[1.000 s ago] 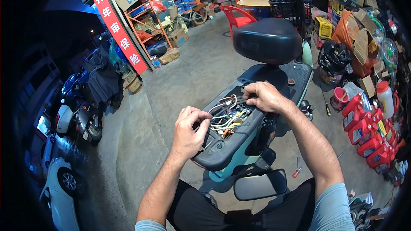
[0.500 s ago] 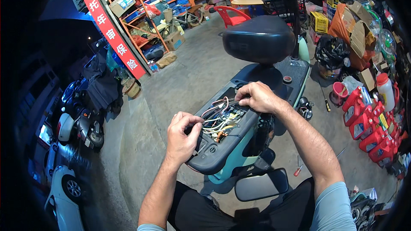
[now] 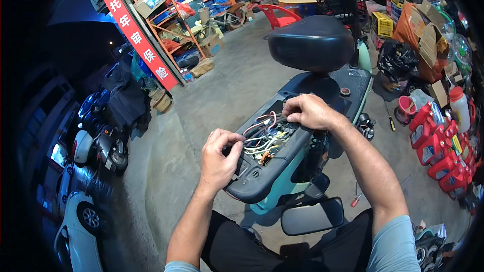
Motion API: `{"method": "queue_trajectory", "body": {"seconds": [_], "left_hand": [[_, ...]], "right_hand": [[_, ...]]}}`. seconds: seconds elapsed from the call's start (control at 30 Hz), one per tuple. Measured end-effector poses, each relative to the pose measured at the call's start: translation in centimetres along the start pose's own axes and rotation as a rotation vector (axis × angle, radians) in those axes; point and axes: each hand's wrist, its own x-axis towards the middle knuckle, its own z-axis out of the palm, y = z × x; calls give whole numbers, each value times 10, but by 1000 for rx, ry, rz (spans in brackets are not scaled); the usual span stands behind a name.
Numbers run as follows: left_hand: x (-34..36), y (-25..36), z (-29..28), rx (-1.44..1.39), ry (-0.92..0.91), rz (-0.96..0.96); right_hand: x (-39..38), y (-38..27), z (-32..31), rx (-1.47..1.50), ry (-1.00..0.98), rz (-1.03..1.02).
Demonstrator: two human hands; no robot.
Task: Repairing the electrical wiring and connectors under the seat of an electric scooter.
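A mint-green electric scooter [image 3: 275,200] stands in front of me, with an uncovered compartment in its black rear deck [image 3: 250,186]. Red, white, yellow and black wires [image 3: 262,140] lie tangled inside, beside an orange connector [image 3: 265,157]. At the compartment's left edge, my left hand [image 3: 220,157] is closed, thumb and forefinger pinched at the end of a white wire. My right hand [image 3: 311,112] bends over the far right edge with its fingers closed near dark cables; what they hold is hidden. The black seat [image 3: 311,44] rises beyond.
A tape roll [image 3: 345,91] rests past the compartment. On the floor lie a screwdriver [image 3: 392,123] and a red-handled tool [image 3: 356,200]. Red jugs [image 3: 437,153] crowd the right; a black padded panel [image 3: 312,216] is near my knees. Parked scooters [image 3: 101,148] stand at left.
The whole view has shifted slightly, so the scene sits a little further right. Both hands keep almost the same places at the compartment, with fingers still closed.
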Motion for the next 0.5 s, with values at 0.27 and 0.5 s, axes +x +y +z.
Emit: {"method": "queue_trajectory", "body": {"seconds": [0.27, 0.5], "left_hand": [[0, 1, 0, -14, 1, -7], [4, 5, -4, 108, -35, 164]], "right_hand": [[1, -7, -1, -4, -15, 85], [0, -5, 2, -23, 36, 56]]}}
